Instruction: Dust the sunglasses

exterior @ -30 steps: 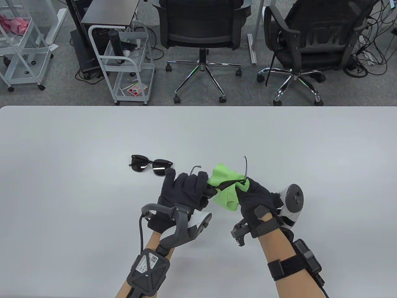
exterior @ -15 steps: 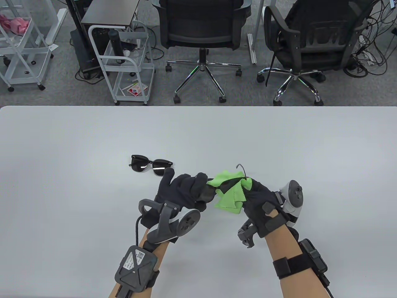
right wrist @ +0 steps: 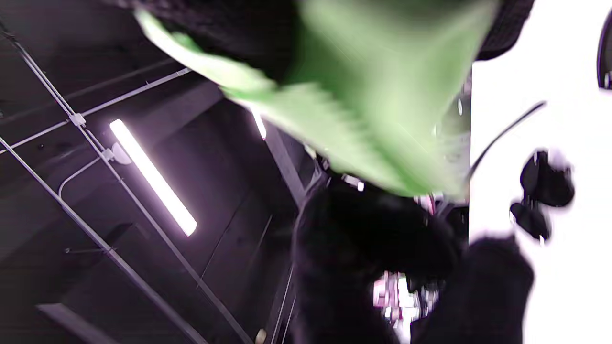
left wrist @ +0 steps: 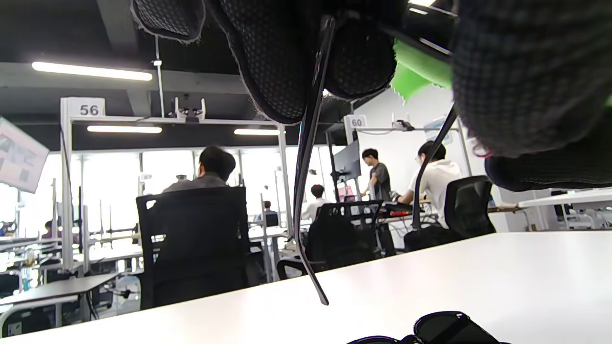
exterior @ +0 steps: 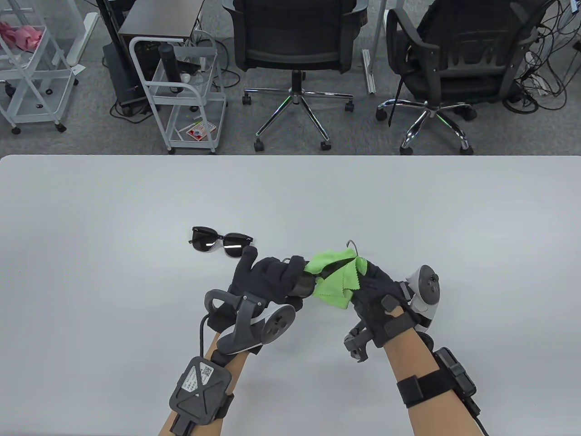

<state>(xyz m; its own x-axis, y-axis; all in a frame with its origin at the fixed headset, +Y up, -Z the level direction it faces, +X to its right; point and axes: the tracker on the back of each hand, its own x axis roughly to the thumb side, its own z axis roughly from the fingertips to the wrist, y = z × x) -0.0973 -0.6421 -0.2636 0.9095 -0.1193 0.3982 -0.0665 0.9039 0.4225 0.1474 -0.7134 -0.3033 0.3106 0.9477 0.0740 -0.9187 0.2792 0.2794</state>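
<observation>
My left hand (exterior: pixel 277 274) grips one end of a pair of dark sunglasses (exterior: pixel 333 268) above the table. My right hand (exterior: pixel 370 284) pinches a green cloth (exterior: pixel 336 284) around the other lens of that pair. One thin temple arm (exterior: pixel 353 247) sticks up behind the cloth. In the left wrist view a temple arm (left wrist: pixel 306 167) hangs down past my gloved fingers, and a corner of the cloth (left wrist: pixel 416 71) shows. The right wrist view is blurred, with the cloth (right wrist: pixel 382 95) filling the top. A second pair of black sunglasses (exterior: pixel 221 241) lies on the table, left of my left hand.
The white table (exterior: pixel 408 204) runs wide on all sides of my hands. Beyond its far edge stand two black office chairs (exterior: pixel 295 45) and a white wire cart (exterior: pixel 181 91) on the floor.
Both hands have turned the held sunglasses so the temple arm points less upright, and the cloth has shifted along the lens. The left wrist has rolled outward. The second pair has not moved.
</observation>
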